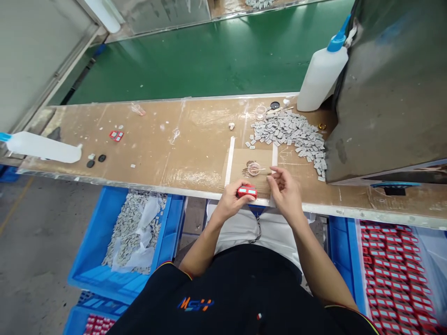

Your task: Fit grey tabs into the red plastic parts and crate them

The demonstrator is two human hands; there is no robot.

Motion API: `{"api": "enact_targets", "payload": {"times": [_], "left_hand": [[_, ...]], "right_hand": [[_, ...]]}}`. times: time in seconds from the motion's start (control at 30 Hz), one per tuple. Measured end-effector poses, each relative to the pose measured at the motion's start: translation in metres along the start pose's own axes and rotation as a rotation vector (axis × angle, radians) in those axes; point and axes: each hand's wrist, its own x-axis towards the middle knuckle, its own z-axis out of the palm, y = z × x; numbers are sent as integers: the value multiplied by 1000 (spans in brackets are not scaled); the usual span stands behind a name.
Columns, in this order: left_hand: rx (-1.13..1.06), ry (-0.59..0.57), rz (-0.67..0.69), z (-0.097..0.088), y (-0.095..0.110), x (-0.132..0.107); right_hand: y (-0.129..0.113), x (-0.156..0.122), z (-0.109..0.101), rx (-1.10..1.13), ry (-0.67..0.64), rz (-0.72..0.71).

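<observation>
My left hand (pixel 231 200) grips a small red part (pixel 247 191) with pale windows at the near edge of the brown workbench (pixel 167 139). My right hand (pixel 286 193) is beside it, fingers pinched together near a thin stick that reaches into a small clear cup (pixel 253 168); what the fingers hold is too small to name. A heap of several small grey pieces (pixel 291 132) lies just beyond, to the right.
White squeeze bottles stand at the far right (pixel 321 74) and lie at the left (pixel 42 147). A dark machine housing (pixel 394 88) fills the right. Blue bins below hold grey pieces (pixel 132 232) and red parts (pixel 394 274). A green conveyor belt (pixel 209 56) runs behind.
</observation>
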Motion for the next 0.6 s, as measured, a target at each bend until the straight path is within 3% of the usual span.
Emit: {"api": "enact_targets", "payload": {"times": [0.17,0.3,0.47,0.6], "left_hand": [[27,1,97,1,-2,7],[-29,27,120,0,-5,8],[-183,20,12,-2,-8,9],[-240,13,-74,-1,-8,8]], "right_hand": [[-2,26,4,-97,-72,-138],[-5,31,6,-104,-44,-194],[-5,31,9,-63,51,-201],[-1,28,12,56,76,-91]]}}
